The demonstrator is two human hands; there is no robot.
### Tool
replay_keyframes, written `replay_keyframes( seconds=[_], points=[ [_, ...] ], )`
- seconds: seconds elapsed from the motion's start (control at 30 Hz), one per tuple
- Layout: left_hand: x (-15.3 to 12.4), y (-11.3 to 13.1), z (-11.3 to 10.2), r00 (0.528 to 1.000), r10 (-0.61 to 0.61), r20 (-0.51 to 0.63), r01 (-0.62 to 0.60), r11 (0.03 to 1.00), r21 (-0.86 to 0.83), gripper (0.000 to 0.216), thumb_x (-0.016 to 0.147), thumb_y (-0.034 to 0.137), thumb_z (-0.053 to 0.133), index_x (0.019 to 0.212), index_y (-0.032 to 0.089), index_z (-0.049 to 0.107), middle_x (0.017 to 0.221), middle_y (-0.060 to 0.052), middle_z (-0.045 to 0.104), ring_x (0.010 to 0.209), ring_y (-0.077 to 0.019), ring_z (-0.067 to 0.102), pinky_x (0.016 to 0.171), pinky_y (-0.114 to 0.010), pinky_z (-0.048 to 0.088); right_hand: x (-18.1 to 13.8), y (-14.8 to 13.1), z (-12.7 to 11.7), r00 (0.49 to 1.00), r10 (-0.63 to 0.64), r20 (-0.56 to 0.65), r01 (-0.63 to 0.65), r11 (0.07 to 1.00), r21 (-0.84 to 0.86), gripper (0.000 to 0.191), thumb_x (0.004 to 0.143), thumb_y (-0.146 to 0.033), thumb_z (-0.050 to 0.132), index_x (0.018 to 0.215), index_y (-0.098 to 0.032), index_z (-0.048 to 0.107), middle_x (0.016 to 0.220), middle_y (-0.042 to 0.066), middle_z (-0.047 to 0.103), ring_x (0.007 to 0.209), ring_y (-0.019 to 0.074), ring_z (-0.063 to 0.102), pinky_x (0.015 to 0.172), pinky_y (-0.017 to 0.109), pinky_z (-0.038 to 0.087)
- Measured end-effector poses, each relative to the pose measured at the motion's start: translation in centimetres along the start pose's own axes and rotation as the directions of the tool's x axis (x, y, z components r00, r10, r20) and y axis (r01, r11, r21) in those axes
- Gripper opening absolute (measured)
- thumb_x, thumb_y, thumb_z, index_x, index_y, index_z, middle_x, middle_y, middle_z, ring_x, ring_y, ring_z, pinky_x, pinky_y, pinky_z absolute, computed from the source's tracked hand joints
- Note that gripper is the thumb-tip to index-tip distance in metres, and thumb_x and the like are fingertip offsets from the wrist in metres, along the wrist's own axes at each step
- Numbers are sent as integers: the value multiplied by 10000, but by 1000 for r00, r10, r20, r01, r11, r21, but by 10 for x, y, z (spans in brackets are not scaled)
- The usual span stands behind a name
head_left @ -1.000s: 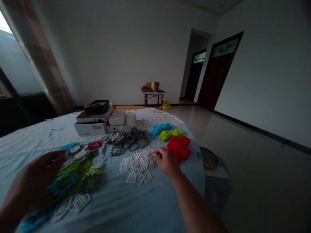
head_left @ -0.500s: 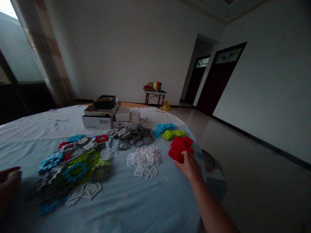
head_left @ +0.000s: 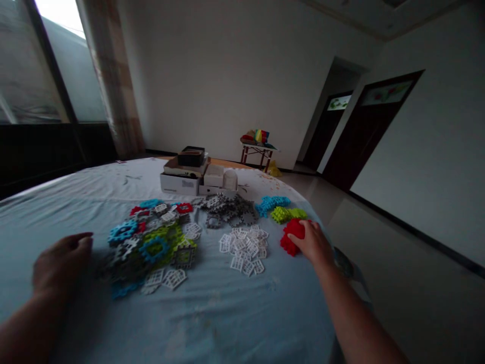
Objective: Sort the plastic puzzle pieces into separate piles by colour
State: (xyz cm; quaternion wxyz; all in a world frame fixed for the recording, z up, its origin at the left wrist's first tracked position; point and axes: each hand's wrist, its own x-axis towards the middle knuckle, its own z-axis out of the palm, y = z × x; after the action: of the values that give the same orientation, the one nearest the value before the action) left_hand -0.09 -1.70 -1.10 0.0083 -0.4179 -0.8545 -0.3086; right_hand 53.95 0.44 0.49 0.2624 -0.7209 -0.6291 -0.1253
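Right grip (head_left: 312, 242) lies on red pieces (head_left: 290, 237) — closure indiscernible; left grip (head_left: 62, 263) open, palm down, beside mixed pile (head_left: 151, 247) — box label (head_left: 188, 184) illegible.

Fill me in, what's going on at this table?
A person works at a cloth-covered table strewn with flat plastic lattice pieces. The right hand lies on the red pile near the table's right edge; whether its fingers grip a piece cannot be told. The left hand rests open on the cloth beside the mixed pile. Separate white, grey, blue and green piles lie between, with boxes behind.
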Motion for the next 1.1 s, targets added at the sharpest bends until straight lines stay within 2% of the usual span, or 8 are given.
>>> replay_keyframes(
  seconds=[0.1, 0.2, 0.3, 0.47, 0.67, 0.77, 0.9, 1.1],
  points=[
    [-5, 3, -1, 997, -48, 64, 52, 997, -63, 471, 790, 418, 334, 1113, 181, 581, 1047, -99, 626, 896, -233, 567, 647, -269, 413, 2, -21, 2, 993, -112, -31, 114, 990, 88, 394, 722, -382, 581, 1062, -194, 522, 1038, 96, 535, 985, 232, 522, 804, 348, 442],
    [-9, 7, -1, 997, 8, 83, 1, 994, -107, 458, 798, 401, 343, 1116, 161, 570, 1045, -110, 609, 935, -225, 552, 725, -278, 406, -3, -58, 4, 958, -287, -22, 283, 926, 250, 332, 761, -314, 548, 1063, -179, 534, 1044, 101, 544, 976, 216, 529, 826, 337, 449],
    [-11, 8, 0, 996, 40, 77, -31, 992, -120, 450, 805, 399, 342, 1114, 162, 568, 1047, -107, 599, 948, -213, 543, 758, -273, 400, -15, -108, 5, 875, -483, 42, 419, 798, 434, 253, 785, -249, 517, 1026, -192, 569, 1001, 85, 571, 945, 197, 547, 838, 326, 451],
    [-12, 8, 1, 995, 62, 76, -52, 991, -127, 432, 802, 382, 356, 1092, 151, 578, 1041, -106, 593, 945, -211, 536, 768, -273, 399, -40, -185, 11, 707, -700, 105, 511, 608, 608, 243, 756, -218, 581, 993, -176, 619, 972, 89, 614, 951, 208, 559, 870, 317, 444],
    [-9, 6, 2, 994, 71, 84, -59, 989, -133, 424, 803, 379, 358, 1076, 153, 591, 1025, -102, 602, 914, -208, 544, 737, -267, 404, -53, -225, 24, 584, -794, 167, 546, 537, 644, 456, 675, -177, 672, 1118, -239, 583, 1121, 67, 593, 1051, 221, 521, 958, 277, 377],
    [-9, 5, 3, 994, 69, 83, -58, 990, -130, 423, 798, 381, 363, 1066, 155, 599, 1004, -103, 608, 910, -213, 549, 724, -266, 405, -54, -227, 33, 570, -793, 216, 533, 557, 637, 392, 689, -202, 656, 1074, -254, 608, 1132, 44, 587, 1050, 212, 525, 948, 276, 378],
    [-8, 6, 3, 995, 51, 87, -38, 990, -139, 412, 791, 390, 374, 1062, 174, 598, 1007, -98, 614, 902, -216, 552, 674, -259, 404, -48, -220, 37, 578, -803, 145, 549, 514, 659, 407, 683, -251, 662, 1082, -209, 595, 1109, 53, 586, 1025, 209, 526, 937, 313, 391],
    [-8, 9, 2, 994, 39, 99, -24, 988, -152, 412, 787, 393, 367, 1043, 177, 606, 999, -88, 614, 892, -208, 557, 661, -244, 399, 4, -195, 37, 768, -638, 45, 503, 646, 575, 442, 671, -238, 670, 1097, -165, 576, 1073, 78, 587, 1028, 202, 506, 932, 327, 383]
  ],
)
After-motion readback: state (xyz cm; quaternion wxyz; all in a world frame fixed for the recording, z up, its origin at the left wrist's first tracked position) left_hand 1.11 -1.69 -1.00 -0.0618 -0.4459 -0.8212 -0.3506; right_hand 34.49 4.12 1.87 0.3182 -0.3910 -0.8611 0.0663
